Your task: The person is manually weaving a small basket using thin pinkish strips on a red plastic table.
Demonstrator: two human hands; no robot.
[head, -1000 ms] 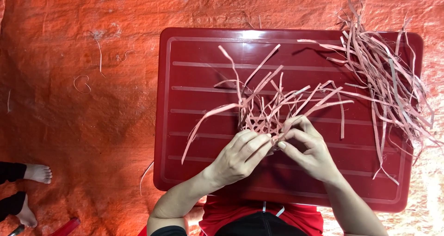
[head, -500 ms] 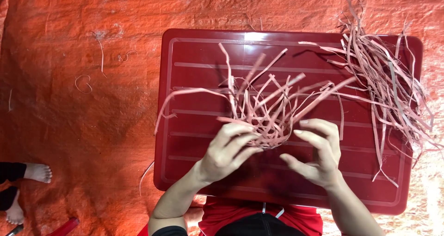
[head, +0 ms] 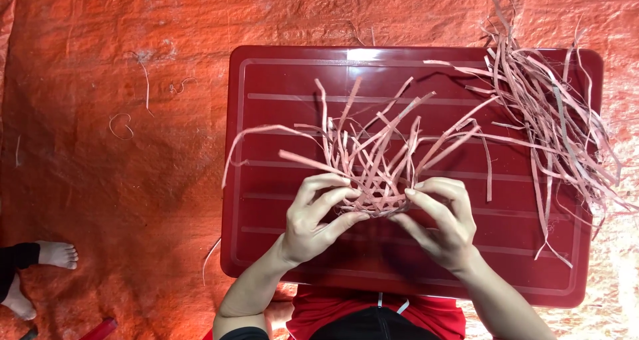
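Over the red lid [head: 279, 247], the woven strips [head: 376, 173] sat between both hands — left hand [head: 313, 220] and right hand [head: 442, 223] pinched its base from each side, loose ends fanning away from the fingers.

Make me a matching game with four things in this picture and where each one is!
Things:
1. woven strips
2. loose strips
3. bare foot
4. red board

Places:
a. heaped at the board's right end
b. on the orange sheet, far left
c. under both hands
d. between the left hand and right hand

Pairs: 1-d, 2-a, 3-b, 4-c
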